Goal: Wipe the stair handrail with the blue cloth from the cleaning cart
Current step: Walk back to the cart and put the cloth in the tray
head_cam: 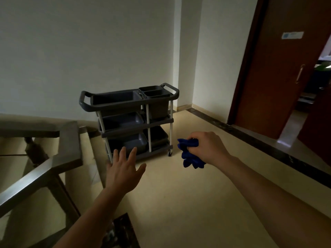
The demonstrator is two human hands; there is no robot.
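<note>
My right hand is closed around a bunched blue cloth, held in the air over the landing floor, right of the cart. A grey three-shelf cleaning cart on wheels stands against the white wall ahead, with grey tubs on each shelf. My left hand is open, fingers spread, palm down, in front of the cart's lower shelf and holding nothing. The metal stair handrail runs along the left, turning a corner beside my left hand.
Stairs go down behind the handrail at the left, with glass panels below the rail. A brown wooden door stands open at the right, leading into another room. A dark stone border edges the beige floor.
</note>
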